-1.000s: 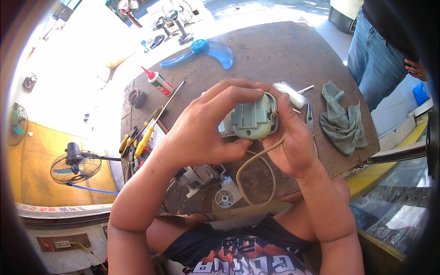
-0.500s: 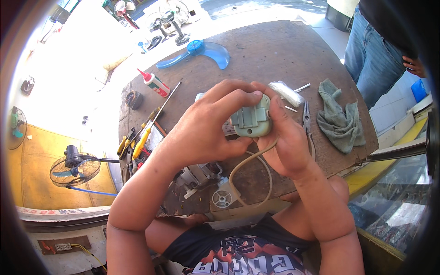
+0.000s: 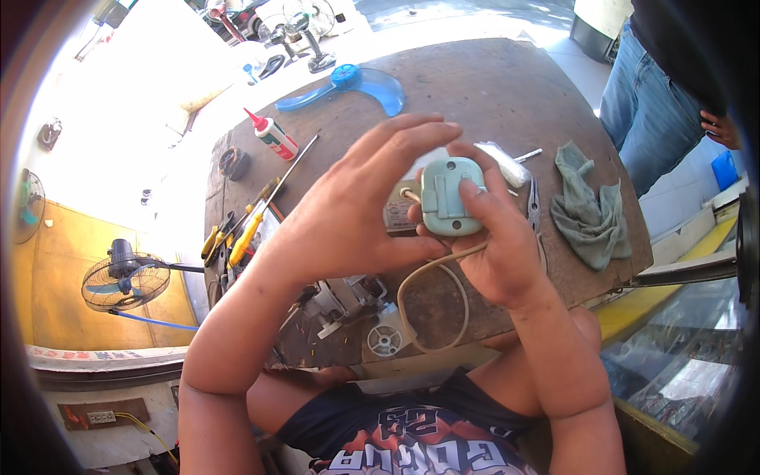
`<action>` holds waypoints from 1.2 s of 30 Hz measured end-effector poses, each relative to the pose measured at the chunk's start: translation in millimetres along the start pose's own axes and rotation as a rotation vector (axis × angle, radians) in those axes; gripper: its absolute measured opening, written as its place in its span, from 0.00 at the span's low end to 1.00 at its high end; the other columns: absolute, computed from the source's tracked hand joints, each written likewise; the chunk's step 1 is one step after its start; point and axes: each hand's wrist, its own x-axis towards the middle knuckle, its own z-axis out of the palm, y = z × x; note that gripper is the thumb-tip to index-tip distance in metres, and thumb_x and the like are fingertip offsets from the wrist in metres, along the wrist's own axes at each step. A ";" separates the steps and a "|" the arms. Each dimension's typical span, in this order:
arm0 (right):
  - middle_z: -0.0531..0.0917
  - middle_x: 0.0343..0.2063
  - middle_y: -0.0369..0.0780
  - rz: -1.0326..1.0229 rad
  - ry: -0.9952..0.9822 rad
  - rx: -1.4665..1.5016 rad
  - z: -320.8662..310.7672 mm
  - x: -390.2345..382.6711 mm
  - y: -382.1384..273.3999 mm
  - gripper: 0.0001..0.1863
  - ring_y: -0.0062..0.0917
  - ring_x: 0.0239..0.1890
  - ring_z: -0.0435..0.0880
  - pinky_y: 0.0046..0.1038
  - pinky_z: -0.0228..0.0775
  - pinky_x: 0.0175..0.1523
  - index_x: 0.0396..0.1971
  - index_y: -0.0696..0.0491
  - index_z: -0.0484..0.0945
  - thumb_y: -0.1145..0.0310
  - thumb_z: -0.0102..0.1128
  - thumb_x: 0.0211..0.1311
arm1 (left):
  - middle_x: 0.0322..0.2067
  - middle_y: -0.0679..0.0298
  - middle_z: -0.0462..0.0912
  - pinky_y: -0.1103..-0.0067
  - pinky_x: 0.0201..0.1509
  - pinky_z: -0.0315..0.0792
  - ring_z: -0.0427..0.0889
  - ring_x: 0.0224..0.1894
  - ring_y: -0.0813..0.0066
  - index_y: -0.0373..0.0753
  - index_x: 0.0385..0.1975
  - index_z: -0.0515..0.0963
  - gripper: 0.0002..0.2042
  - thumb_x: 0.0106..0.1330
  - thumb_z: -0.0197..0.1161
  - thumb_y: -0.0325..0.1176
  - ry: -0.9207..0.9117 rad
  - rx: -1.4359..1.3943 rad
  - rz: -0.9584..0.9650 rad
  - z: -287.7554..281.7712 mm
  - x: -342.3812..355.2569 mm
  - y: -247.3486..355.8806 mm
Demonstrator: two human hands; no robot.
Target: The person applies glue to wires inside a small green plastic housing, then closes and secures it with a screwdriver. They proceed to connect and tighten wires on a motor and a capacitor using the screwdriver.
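My right hand (image 3: 507, 265) grips a pale green plastic housing (image 3: 451, 218), its thumb on the ridged face. Around its left side, my left hand (image 3: 356, 214) is open, fingers arched apart from it. Behind the housing a labelled metal piece (image 3: 400, 215) with a cord entry is partly hidden. A beige cord (image 3: 402, 309) loops from beside my right hand down over a dismantled fan assembly (image 3: 336, 305) on the wooden table (image 3: 483, 95).
A blue fan blade (image 3: 380, 91), glue bottle (image 3: 277, 138), yellow-handled screwdrivers (image 3: 245, 241), pliers (image 3: 533, 206) and a grey-green cloth (image 3: 590, 226) lie around. A person (image 3: 649, 119) stands beyond the right edge. A caged fan (image 3: 127, 277) is at left.
My left fingers have lifted off the green housing and spread. My right hand has turned the housing to face up, its thumb now pressed on that face.
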 end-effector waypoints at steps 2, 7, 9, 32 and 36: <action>0.83 0.57 0.47 -0.035 0.019 0.061 -2.8 1.8 -2.8 0.25 0.38 0.51 0.90 0.37 0.87 0.54 0.76 0.46 0.63 0.62 0.53 0.86 | 0.64 0.57 0.83 0.63 0.70 0.78 0.83 0.66 0.58 0.40 0.71 0.76 0.40 0.54 0.82 0.34 0.017 -0.042 -0.122 -6.4 -5.7 -5.2; 0.83 0.62 0.54 0.018 -0.036 0.223 -17.1 9.5 -9.6 0.24 0.41 0.51 0.91 0.39 0.88 0.52 0.73 0.45 0.68 0.56 0.52 0.85 | 0.54 0.57 0.85 0.62 0.61 0.81 0.86 0.56 0.57 0.41 0.59 0.85 0.23 0.62 0.73 0.33 0.059 -0.120 -0.335 -11.0 -25.0 -18.0; 0.83 0.64 0.56 0.021 -0.040 0.222 -21.3 10.8 -9.6 0.24 0.41 0.51 0.90 0.39 0.87 0.52 0.73 0.45 0.70 0.54 0.52 0.85 | 0.54 0.57 0.85 0.62 0.63 0.79 0.85 0.56 0.56 0.40 0.57 0.86 0.21 0.63 0.72 0.33 0.023 -0.101 -0.340 -6.3 -29.4 -23.0; 0.84 0.58 0.44 -0.101 0.070 -0.092 -15.5 8.3 -11.9 0.23 0.32 0.49 0.91 0.31 0.84 0.44 0.71 0.49 0.66 0.52 0.45 0.88 | 0.46 0.53 0.92 0.63 0.60 0.79 0.90 0.52 0.54 0.35 0.49 0.85 0.12 0.71 0.73 0.32 0.031 -0.310 -0.325 30.3 -6.2 -20.1; 0.85 0.56 0.39 -0.140 0.124 -0.137 -15.8 7.6 -7.4 0.24 0.26 0.50 0.88 0.30 0.80 0.45 0.70 0.49 0.68 0.50 0.46 0.88 | 0.39 0.65 0.89 0.73 0.53 0.80 0.86 0.45 0.79 0.36 0.50 0.84 0.16 0.70 0.79 0.38 -0.044 -0.547 -0.439 25.0 -0.8 -23.8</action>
